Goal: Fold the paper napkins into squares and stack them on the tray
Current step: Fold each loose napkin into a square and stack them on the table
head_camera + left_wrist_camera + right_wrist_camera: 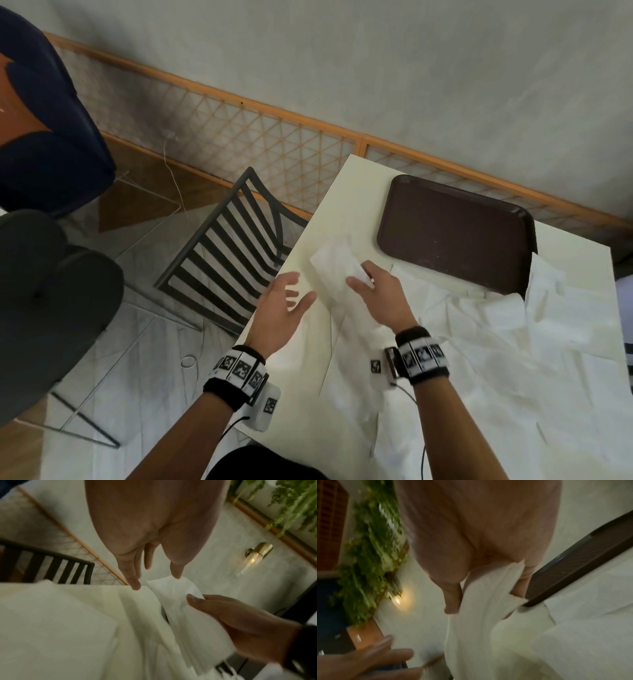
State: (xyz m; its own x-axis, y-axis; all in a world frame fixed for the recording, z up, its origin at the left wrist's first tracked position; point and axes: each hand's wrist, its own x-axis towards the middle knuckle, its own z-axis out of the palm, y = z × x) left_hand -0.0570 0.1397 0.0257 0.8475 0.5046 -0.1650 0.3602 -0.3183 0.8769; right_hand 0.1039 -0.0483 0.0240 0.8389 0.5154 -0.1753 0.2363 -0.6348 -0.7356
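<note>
I'm seeing the napkin (pixel 337 265) being lifted above the table's (pixel 308 394) left edge, my right hand (pixel 378 296) pinching its end; no writing on it. My left hand (pixel 279 313) is hovering beside it, fingers spread, holding nothing. The tray (pixel 455 233) is sitting near the far edge.

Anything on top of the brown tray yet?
No folded napkins lie on the brown tray. A loose napkin overlaps its near right corner, hiding that corner; the rest looks bare.

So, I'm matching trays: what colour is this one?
Dark brown tray, plain; clearest in the head view.
</note>
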